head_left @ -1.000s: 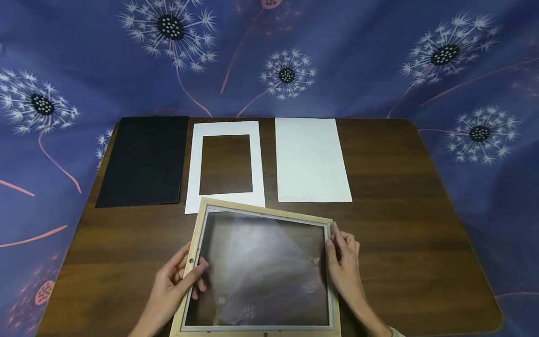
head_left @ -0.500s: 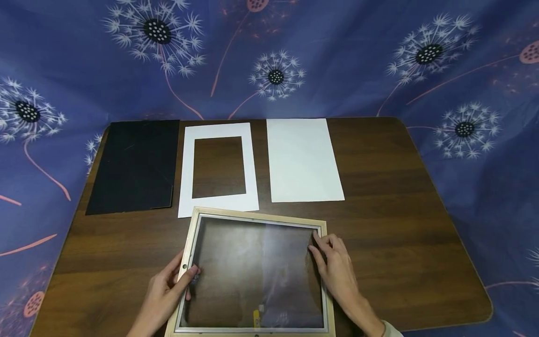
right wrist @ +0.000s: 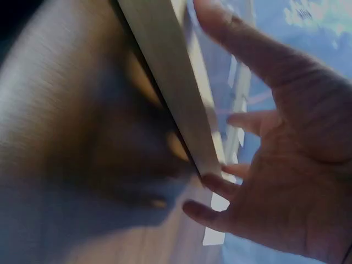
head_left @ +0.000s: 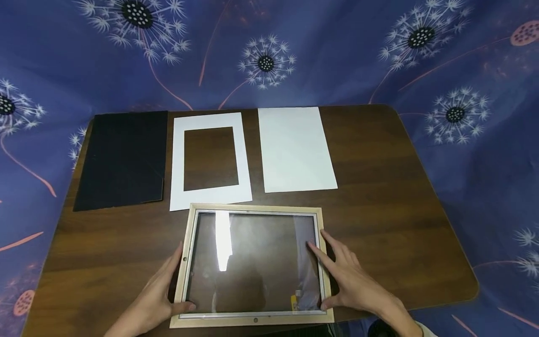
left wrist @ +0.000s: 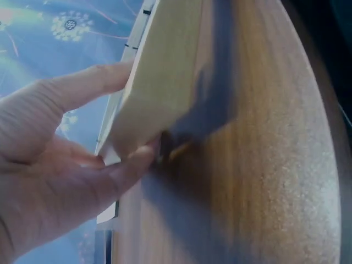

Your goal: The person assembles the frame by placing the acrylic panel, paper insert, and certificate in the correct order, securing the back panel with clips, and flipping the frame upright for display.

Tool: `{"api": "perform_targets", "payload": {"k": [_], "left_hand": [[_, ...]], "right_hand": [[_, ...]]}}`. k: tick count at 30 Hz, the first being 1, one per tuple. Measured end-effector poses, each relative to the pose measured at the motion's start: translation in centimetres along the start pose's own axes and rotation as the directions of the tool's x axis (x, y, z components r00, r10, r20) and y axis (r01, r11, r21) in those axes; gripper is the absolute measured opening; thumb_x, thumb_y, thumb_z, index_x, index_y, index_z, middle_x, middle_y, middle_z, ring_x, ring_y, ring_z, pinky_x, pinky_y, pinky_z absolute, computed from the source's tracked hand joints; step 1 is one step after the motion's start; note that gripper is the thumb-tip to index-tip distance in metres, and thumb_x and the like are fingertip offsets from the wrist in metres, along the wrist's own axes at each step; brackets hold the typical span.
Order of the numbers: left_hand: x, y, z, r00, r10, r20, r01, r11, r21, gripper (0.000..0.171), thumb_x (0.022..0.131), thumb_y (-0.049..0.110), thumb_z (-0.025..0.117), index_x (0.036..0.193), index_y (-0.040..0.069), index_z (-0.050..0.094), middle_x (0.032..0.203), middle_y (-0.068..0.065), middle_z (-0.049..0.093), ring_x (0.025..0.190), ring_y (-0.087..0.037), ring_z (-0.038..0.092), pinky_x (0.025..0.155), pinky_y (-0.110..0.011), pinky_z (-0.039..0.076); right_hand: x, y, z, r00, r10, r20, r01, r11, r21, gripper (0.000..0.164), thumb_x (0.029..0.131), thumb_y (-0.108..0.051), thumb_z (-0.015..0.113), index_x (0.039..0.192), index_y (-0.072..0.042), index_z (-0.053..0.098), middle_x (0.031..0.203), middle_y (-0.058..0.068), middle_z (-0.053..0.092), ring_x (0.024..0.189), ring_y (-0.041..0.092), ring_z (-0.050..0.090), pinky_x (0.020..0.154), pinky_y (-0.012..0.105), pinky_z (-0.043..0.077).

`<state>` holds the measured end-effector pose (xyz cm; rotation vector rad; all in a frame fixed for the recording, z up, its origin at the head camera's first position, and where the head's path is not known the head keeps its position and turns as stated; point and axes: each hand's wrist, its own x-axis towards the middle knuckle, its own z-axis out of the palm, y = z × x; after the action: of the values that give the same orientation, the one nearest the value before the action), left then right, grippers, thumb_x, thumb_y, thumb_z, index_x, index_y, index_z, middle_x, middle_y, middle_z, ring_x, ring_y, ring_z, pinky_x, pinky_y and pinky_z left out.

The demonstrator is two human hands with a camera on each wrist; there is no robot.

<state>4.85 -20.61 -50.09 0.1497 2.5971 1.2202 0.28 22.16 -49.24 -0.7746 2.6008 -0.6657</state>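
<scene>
A light wooden picture frame with a clear pane lies close over the near part of the table. A yellow label shows through the pane near its lower right corner. With its thumb over the near left corner, my left hand grips the frame; the left wrist view shows its fingers around the wooden edge. At the opposite side, my right hand spreads its fingers, one over the pane's edge and others along the outer rail. The right wrist view shows them beside the wood.
Along the back of the brown table lie a black board, a white mat with a rectangular opening, and a white sheet. The frame's far left corner overlaps the mat's near edge. A blue dandelion-print cloth hangs behind.
The frame has levelled, and a bright reflection now crosses its pane. My left hand has slid to the near corner; my right fingers have spread along the side. The head view has shifted.
</scene>
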Motion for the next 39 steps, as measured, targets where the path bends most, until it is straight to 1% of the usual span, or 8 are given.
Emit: {"api": "perform_targets", "payload": {"k": [4, 7, 11, 16, 20, 28, 35, 39], "left_hand": [[-0.2, 0.0, -0.2, 0.998, 0.028, 0.063, -0.029, 0.999, 0.018, 0.140, 0.048, 0.018, 0.093, 0.154, 0.017, 0.001, 0.152, -0.022, 0.025, 0.131, -0.045, 0.031, 0.109, -0.026, 0.026], [-0.3, 0.2, 0.0, 0.995, 0.051, 0.085, -0.055, 0.997, 0.050, 0.145, 0.044, 0.016, 0.094, 0.153, 0.015, -0.003, 0.151, -0.023, 0.024, 0.131, -0.045, 0.032, 0.107, -0.021, 0.025], [-0.2, 0.5, 0.3, 0.992, 0.086, 0.093, -0.095, 0.991, 0.099, 0.150, 0.039, 0.016, 0.096, 0.153, 0.013, -0.001, 0.145, -0.024, 0.026, 0.126, -0.046, 0.037, 0.093, -0.059, 0.039], [-0.2, 0.8, 0.7, 0.994, 0.090, 0.058, -0.096, 0.988, 0.117, 0.142, 0.041, 0.016, 0.096, 0.154, 0.015, 0.009, 0.143, -0.025, 0.026, 0.125, -0.047, 0.036, 0.088, -0.062, 0.042], [-0.4, 0.9, 1.3, 0.996, 0.080, 0.030, -0.083, 0.989, 0.120, 0.118, 0.061, 0.022, 0.090, 0.153, 0.019, 0.016, 0.146, -0.028, 0.024, 0.128, -0.049, 0.031, 0.084, -0.069, 0.039], [0.0, 0.8, 1.3, 0.991, 0.132, -0.026, -0.127, 0.982, 0.137, 0.088, 0.073, -0.004, 0.070, 0.149, 0.017, 0.031, 0.148, -0.024, 0.029, 0.120, -0.036, 0.038, 0.080, -0.058, 0.042], [0.2, 0.8, 1.7, 0.996, -0.049, 0.072, 0.038, 0.989, 0.146, 0.082, 0.073, 0.002, 0.066, 0.148, 0.014, 0.034, 0.144, -0.022, 0.035, 0.113, -0.031, 0.038, 0.082, -0.052, 0.040], [0.5, 1.0, 1.3, 0.996, -0.063, 0.069, 0.050, 0.982, 0.182, 0.081, 0.073, 0.008, 0.068, 0.147, 0.013, 0.034, 0.140, -0.024, 0.042, 0.114, -0.035, 0.043, 0.082, -0.055, 0.042]], "right_hand": [[-0.2, -0.6, 0.4, 0.999, 0.037, 0.032, -0.035, 0.998, -0.050, 0.134, 0.047, -0.047, 0.090, 0.153, -0.014, 0.016, 0.157, 0.019, -0.009, 0.137, 0.047, 0.014, 0.095, 0.073, 0.023], [-0.2, -0.8, 0.4, 0.997, 0.055, 0.046, -0.052, 0.996, -0.066, 0.135, 0.046, -0.047, 0.091, 0.153, -0.015, 0.014, 0.158, 0.018, -0.010, 0.138, 0.045, 0.015, 0.097, 0.069, 0.024], [0.0, -0.8, 0.0, 0.998, 0.039, 0.059, -0.034, 0.997, -0.074, 0.135, 0.047, -0.045, 0.091, 0.153, -0.015, 0.014, 0.157, 0.018, -0.011, 0.139, 0.043, 0.014, 0.098, 0.068, 0.025], [0.3, -0.4, -0.2, 1.000, -0.019, 0.023, 0.019, 1.000, 0.006, 0.130, 0.049, -0.036, 0.092, 0.152, -0.013, 0.017, 0.157, 0.020, -0.011, 0.140, 0.044, 0.011, 0.096, 0.066, 0.032], [0.2, -0.3, 0.3, 0.999, -0.041, -0.008, 0.041, 0.997, 0.072, 0.121, 0.053, -0.025, 0.092, 0.151, -0.012, 0.022, 0.156, 0.023, -0.008, 0.138, 0.049, 0.011, 0.091, 0.063, 0.041], [1.3, 0.2, 0.0, 0.997, 0.010, -0.081, 0.000, 0.992, 0.129, 0.091, 0.067, -0.021, 0.085, 0.145, -0.008, 0.039, 0.158, 0.019, 0.006, 0.139, 0.043, 0.020, 0.096, 0.058, 0.039], [1.6, 0.7, -0.5, 0.992, -0.063, -0.106, 0.062, 0.998, -0.019, 0.086, 0.066, -0.023, 0.085, 0.140, -0.003, 0.045, 0.157, 0.020, 0.012, 0.135, 0.042, 0.026, 0.094, 0.051, 0.044], [1.5, 0.8, -0.7, 0.980, -0.136, -0.146, 0.122, 0.987, -0.104, 0.089, 0.063, -0.026, 0.086, 0.140, -0.004, 0.045, 0.156, 0.022, 0.015, 0.133, 0.035, 0.028, 0.091, 0.042, 0.047]]}}
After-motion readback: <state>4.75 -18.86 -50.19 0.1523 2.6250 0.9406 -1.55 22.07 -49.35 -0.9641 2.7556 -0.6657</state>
